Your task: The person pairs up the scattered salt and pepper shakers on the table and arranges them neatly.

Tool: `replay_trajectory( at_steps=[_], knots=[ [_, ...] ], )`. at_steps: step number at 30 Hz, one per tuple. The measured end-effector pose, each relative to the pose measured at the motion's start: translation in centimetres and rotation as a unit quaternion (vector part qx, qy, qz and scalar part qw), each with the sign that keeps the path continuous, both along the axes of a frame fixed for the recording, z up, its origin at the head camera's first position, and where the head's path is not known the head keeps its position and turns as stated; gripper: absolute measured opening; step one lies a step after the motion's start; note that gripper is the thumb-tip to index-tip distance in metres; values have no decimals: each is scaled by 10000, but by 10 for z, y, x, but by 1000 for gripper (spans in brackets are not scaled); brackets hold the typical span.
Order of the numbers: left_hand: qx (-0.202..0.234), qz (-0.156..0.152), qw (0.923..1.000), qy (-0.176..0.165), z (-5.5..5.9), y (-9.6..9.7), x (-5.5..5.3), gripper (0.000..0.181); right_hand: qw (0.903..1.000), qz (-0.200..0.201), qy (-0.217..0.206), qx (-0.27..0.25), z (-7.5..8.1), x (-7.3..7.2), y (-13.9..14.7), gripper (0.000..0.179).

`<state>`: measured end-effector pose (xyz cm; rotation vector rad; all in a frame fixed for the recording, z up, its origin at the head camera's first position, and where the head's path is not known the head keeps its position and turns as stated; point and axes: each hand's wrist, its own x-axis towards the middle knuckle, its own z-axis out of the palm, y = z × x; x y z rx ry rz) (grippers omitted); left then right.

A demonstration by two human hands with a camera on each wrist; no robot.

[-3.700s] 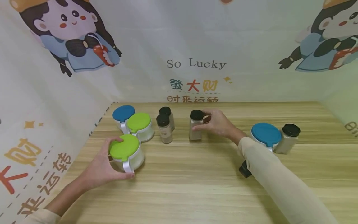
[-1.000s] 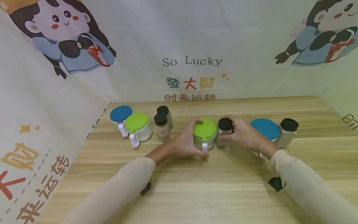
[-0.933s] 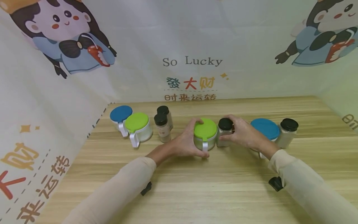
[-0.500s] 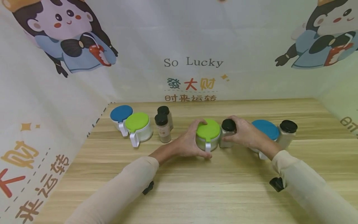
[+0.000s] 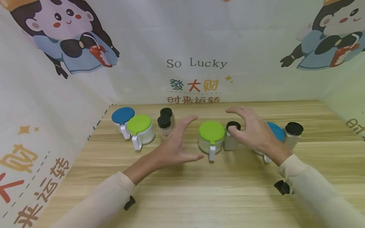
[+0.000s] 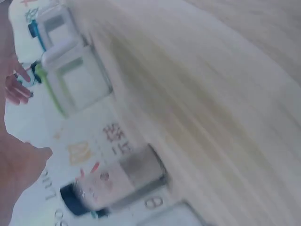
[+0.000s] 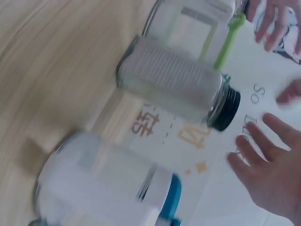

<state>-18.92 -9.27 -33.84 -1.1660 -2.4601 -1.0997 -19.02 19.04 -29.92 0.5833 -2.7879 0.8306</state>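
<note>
Printed curtain behind, wood-grain table below: my left hand hangs loose, gripping nothing, just beside the central green-lidded jar, upright next to a black-capped jar! From the head, the thumb of my right hand overlaps that cap, but the right wrist view shows a gap: these fingers hold nothing either.

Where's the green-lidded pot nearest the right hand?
In the head view, the green-lidded pot stands right of center, between the left hand and the right hand, with a black-capped jar close on its right.
</note>
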Motion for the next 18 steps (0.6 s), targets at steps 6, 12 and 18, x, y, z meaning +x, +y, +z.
replay_trajectory(
  at_steps=[6, 12, 18],
  knots=[
    [162, 269, 9988, 365, 6, -35, 11, 87, 9943, 338, 712, -720, -4, -7, -28, 46],
    [-170, 894, 9912, 963, 4, -78, 14, 88, 9887, 743, 981, -853, -6, -10, -66, 50],
    [-703, 1685, 9787, 938, -1, -143, 5, 95, 9901, 1009, 841, -498, -6, -13, -113, 57]
  ],
)
